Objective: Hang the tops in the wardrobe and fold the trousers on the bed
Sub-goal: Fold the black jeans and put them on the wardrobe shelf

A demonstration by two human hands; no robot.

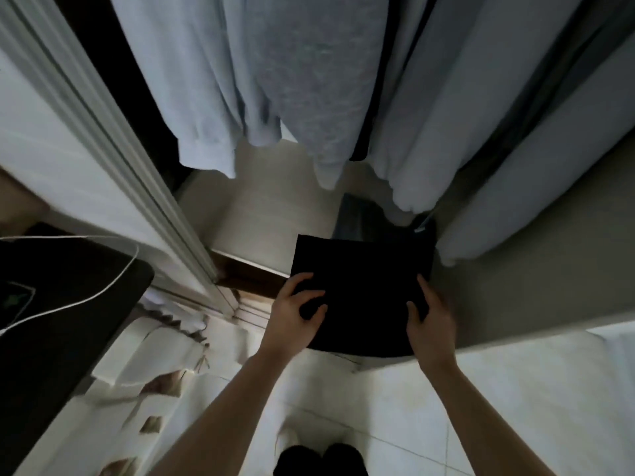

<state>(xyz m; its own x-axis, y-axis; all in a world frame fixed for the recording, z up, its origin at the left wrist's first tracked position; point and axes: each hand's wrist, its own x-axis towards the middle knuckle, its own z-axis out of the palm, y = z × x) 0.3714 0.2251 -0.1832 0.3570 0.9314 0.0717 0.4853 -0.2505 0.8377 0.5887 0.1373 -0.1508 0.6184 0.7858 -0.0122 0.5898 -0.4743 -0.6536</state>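
I see both hands on a folded black garment [360, 286] at the wardrobe opening. Left hand [295, 310] grips its left edge, right hand [429, 317] its right edge, thumbs on top. Pale tops [309, 80] hang above. White door [113, 149] at left.

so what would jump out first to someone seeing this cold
The folded black garment in the middle, gripped at its near corners by the left hand and right hand. Above it, pale hanging tops fill the upper part of the open wardrobe. At lower left, a white cable crosses a dark surface.
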